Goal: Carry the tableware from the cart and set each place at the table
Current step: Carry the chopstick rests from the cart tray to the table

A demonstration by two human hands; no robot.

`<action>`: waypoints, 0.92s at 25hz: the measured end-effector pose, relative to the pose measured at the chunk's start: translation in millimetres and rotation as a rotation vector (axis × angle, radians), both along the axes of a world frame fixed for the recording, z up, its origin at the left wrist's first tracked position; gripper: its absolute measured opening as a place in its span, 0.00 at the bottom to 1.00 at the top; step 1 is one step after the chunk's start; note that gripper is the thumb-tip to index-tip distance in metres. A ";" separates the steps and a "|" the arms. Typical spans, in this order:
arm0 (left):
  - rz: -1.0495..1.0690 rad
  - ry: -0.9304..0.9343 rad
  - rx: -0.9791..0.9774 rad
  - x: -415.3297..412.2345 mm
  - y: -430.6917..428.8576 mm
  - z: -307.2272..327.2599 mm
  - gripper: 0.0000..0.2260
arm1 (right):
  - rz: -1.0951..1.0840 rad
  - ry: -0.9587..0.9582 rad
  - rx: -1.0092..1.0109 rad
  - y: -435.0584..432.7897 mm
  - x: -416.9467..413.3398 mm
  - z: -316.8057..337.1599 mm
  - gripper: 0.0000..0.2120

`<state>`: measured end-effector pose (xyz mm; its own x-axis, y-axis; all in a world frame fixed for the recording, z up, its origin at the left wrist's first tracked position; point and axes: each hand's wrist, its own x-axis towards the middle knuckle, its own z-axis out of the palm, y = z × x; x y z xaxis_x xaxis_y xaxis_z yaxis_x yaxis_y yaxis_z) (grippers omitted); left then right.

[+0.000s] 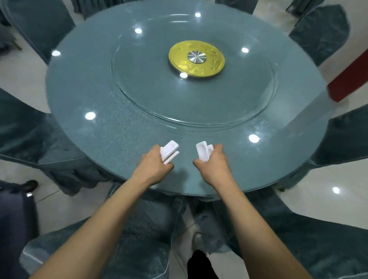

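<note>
Both my hands reach over the near edge of a round teal table point(95, 86). My left hand point(154, 164) is closed around a few small white ceramic pieces point(169, 151), flat and rectangular, stacked together and sticking out past my fingers. My right hand point(213, 165) grips a similar small stack of white pieces point(202, 152). Both stacks hang just above the tabletop, about a hand's width apart. What kind of tableware they are I cannot tell.
A glass turntable point(241, 104) with a gold and silver hub point(196, 58) fills the table's middle. Teal-covered chairs point(35, 16) ring the table, two of them point(142, 234) right below my arms. A red pillar point(359, 70) stands at right. A dark cloth point(3, 225) lies at lower left.
</note>
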<state>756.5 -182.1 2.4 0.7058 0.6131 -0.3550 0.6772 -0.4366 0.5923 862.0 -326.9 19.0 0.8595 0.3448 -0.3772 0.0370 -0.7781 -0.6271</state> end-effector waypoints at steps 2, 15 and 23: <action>0.062 0.013 -0.006 10.0 -11.5 -2.2 0.14 | 0.054 0.016 0.008 -6.6 14.5 -4.1 0.25; 0.255 -0.012 0.040 29.1 -28.2 12.0 0.13 | 0.180 0.018 0.023 -3.9 53.4 -14.5 0.25; 0.266 0.019 0.032 55.2 -0.8 7.6 0.13 | 0.194 -0.005 0.026 29.2 84.0 -18.1 0.26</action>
